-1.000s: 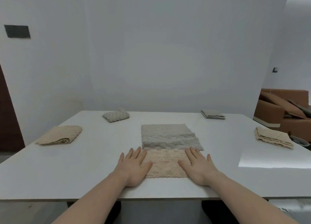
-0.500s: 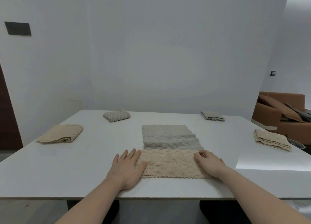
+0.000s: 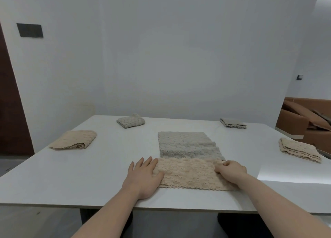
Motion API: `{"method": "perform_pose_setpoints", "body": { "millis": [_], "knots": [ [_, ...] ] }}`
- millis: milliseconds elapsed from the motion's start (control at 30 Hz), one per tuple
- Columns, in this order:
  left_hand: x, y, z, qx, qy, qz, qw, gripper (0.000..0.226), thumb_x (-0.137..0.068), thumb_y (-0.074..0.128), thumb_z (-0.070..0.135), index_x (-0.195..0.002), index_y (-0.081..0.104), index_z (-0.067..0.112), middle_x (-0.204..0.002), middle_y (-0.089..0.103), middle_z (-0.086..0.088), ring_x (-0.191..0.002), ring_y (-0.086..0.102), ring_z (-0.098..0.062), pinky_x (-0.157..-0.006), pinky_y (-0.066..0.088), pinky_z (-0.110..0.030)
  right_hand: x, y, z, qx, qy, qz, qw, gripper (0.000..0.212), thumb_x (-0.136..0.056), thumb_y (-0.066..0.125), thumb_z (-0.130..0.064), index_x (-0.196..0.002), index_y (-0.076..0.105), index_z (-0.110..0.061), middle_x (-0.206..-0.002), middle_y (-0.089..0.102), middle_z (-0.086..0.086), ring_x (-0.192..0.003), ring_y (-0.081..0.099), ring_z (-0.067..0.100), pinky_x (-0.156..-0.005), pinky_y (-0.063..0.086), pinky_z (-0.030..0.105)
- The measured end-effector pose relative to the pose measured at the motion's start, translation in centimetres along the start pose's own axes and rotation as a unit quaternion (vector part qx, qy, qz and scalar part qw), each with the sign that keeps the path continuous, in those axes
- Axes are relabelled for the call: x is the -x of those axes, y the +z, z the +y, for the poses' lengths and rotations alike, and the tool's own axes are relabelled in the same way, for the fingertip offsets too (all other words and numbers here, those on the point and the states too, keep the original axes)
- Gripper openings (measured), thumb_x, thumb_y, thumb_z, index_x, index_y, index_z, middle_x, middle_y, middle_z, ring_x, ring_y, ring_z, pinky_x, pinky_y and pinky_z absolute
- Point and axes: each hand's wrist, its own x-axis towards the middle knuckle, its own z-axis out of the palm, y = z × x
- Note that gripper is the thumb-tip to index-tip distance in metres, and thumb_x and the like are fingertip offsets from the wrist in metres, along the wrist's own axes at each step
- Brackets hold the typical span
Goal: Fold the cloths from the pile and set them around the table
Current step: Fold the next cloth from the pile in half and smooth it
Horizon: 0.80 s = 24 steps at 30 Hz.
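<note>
A beige cloth [image 3: 189,173] lies folded into a wide strip near the front edge of the white table [image 3: 89,175]. My left hand [image 3: 143,177] rests flat on the strip's left end, fingers spread. My right hand [image 3: 231,171] has its fingers curled, pinching the strip's right end. Just behind the strip lies a grey cloth [image 3: 188,144], spread flat. Folded cloths sit around the table: a beige one [image 3: 75,139] at the left, a grey one [image 3: 130,121] at the far left, a grey one [image 3: 232,123] at the far right, a beige one [image 3: 299,149] at the right.
A white wall stands behind the table's far edge. A brown sofa [image 3: 304,119] is off to the right, and a dark door [image 3: 10,112] at the left. A bright patch of light falls on the table's right side.
My right hand slid from the strip's middle to its right end and curled its fingers onto the edge. My left hand shifted to the left end. The beige strip now shows wider.
</note>
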Motion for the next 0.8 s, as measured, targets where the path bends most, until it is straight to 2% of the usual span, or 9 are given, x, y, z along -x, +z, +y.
{"method": "perform_pose_setpoints", "body": {
  "millis": [33, 100, 167, 267, 367, 533, 633, 733, 800],
  "knots": [
    [0.0, 0.0, 0.0, 0.003, 0.000, 0.000, 1.000, 0.071, -0.099, 0.019, 0.063, -0.163, 0.010, 0.034, -0.170, 0.006, 0.012, -0.157, -0.001, -0.017, -0.127, -0.005, -0.047, 0.2, -0.2, 0.0, -0.020, 0.003, -0.005, 1.000, 0.018, -0.083, 0.067, -0.034, -0.080, 0.073, -0.018, -0.084, 0.073, 0.003, -0.085, 0.061, 0.016, -0.071, 0.046, 0.026],
    [0.1, -0.1, 0.0, 0.010, -0.001, 0.002, 1.000, 0.070, -0.099, 0.021, 0.060, -0.163, 0.011, 0.034, -0.170, 0.007, 0.011, -0.157, 0.000, -0.016, -0.127, -0.004, -0.046, 0.1, -0.6, 0.0, -0.035, 0.011, -0.021, 0.999, 0.017, -0.081, 0.070, -0.032, -0.084, 0.074, -0.015, -0.081, 0.074, 0.003, -0.084, 0.064, 0.019, -0.074, 0.052, 0.029],
    [0.1, -0.1, -0.1, 0.020, 0.000, 0.009, 1.000, 0.068, -0.099, 0.023, 0.057, -0.163, 0.014, 0.034, -0.170, 0.010, 0.011, -0.157, 0.002, -0.016, -0.127, -0.003, -0.046, 0.0, -1.2, -0.2, -0.059, 0.014, -0.041, 0.997, 0.018, -0.075, 0.071, -0.027, -0.079, 0.072, -0.009, -0.073, 0.075, 0.006, -0.074, 0.068, 0.024, -0.073, 0.055, 0.034],
    [0.1, -0.1, -0.2, 0.043, 0.000, 0.024, 0.999, 0.065, -0.100, 0.027, 0.052, -0.162, 0.019, 0.033, -0.169, 0.015, 0.011, -0.157, 0.006, -0.015, -0.127, -0.001, -0.045, 0.1, -2.5, -1.1, -0.077, 0.001, -0.033, 0.996, 0.013, -0.073, 0.071, -0.021, -0.076, 0.067, -0.009, -0.070, 0.071, 0.014, -0.062, 0.062, 0.027, -0.061, 0.050, 0.034],
    [0.1, -0.2, -0.3, 0.073, -0.003, 0.047, 0.996, 0.062, -0.100, 0.030, 0.049, -0.160, 0.026, 0.032, -0.168, 0.022, 0.010, -0.156, 0.013, -0.013, -0.127, 0.003, -0.043, 0.8, -3.6, -2.4, -0.116, -0.007, -0.029, 0.993, 0.011, -0.079, 0.071, -0.020, -0.080, 0.064, -0.011, -0.068, 0.065, 0.009, -0.059, 0.057, 0.025, -0.055, 0.045, 0.027],
    [0.2, -0.4, -0.5, 0.112, -0.001, 0.085, 0.990, 0.056, -0.102, 0.035, 0.045, -0.156, 0.037, 0.030, -0.163, 0.032, 0.012, -0.151, 0.024, -0.007, -0.126, 0.008, -0.038, 1.6, -4.0, -5.0, -0.134, -0.041, -0.026, 0.990, 0.015, -0.081, 0.074, -0.023, -0.086, 0.063, -0.012, -0.073, 0.060, 0.008, -0.056, 0.050, 0.023, -0.045, 0.036, 0.023],
    [0.3, -0.3, -0.6, 0.091, 0.011, 0.064, 0.994, 0.060, -0.098, 0.037, 0.047, -0.157, 0.034, 0.033, -0.165, 0.028, 0.012, -0.153, 0.020, -0.011, -0.127, 0.004, -0.040, 2.1, -3.8, -6.9, -0.151, -0.056, -0.041, 0.986, 0.019, -0.081, 0.074, -0.020, -0.093, 0.067, -0.008, -0.076, 0.064, 0.009, -0.057, 0.056, 0.023, -0.046, 0.043, 0.023],
    [0.2, -0.2, -0.5, 0.069, 0.017, 0.043, 0.997, 0.064, -0.096, 0.036, 0.047, -0.159, 0.029, 0.033, -0.167, 0.024, 0.012, -0.155, 0.014, -0.016, -0.127, 0.002, -0.043, 2.8, -3.0, -8.8, -0.185, -0.080, -0.059, 0.978, 0.015, -0.082, 0.074, -0.016, -0.089, 0.064, -0.009, -0.072, 0.060, 0.009, -0.051, 0.054, 0.020, -0.044, 0.045, 0.022],
    [0.2, -0.2, -0.4, 0.070, 0.018, 0.041, 0.997, 0.064, -0.097, 0.036, 0.046, -0.159, 0.029, 0.033, -0.167, 0.023, 0.012, -0.155, 0.014, -0.017, -0.127, 0.002, -0.043, 3.4, -2.1, -10.0, -0.210, -0.093, -0.070, 0.971, 0.014, -0.081, 0.075, -0.013, -0.087, 0.062, -0.010, -0.071, 0.062, 0.010, -0.054, 0.060, 0.020, -0.052, 0.054, 0.025]
  ]
}}
